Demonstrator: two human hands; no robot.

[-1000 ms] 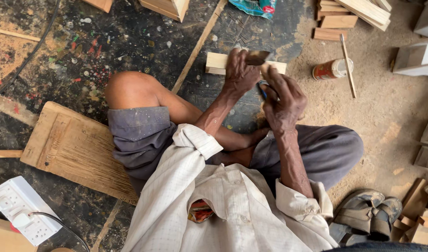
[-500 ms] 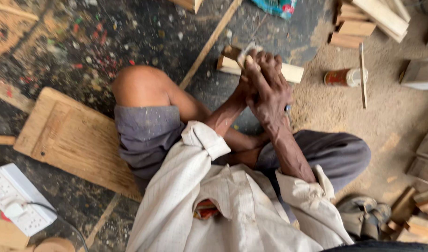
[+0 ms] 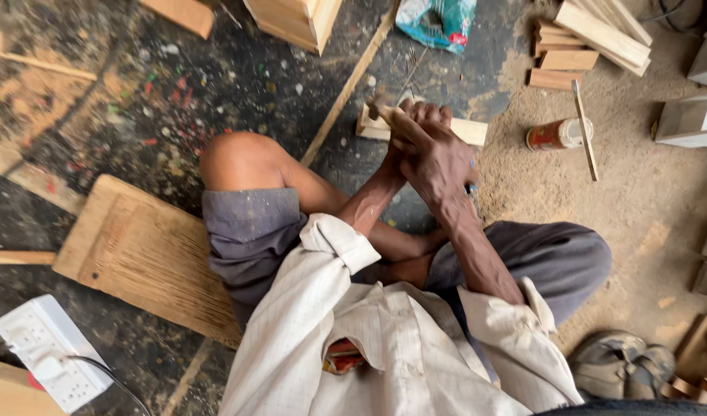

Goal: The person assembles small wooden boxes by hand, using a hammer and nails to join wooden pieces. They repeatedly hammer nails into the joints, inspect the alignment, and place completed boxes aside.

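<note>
Two hands, the left hand (image 3: 415, 127) and right hand (image 3: 442, 158), meet at one wooden stick (image 3: 396, 119). One wood block (image 3: 469, 131) lies beneath them. One red can (image 3: 554, 135), one blue bag (image 3: 438, 19), one white power strip (image 3: 49, 350), two shoes (image 3: 627, 366), one flat board (image 3: 149, 258).

Dark, paint-flecked concrete floor (image 3: 176, 92) on the left, pale sawdust (image 3: 638, 208) spread on the right. Flat wooden board (image 3: 138, 254) lying low, white power strip (image 3: 49, 350) at the corner, stacked offcuts (image 3: 592, 38) up top. Even daylight.
</note>
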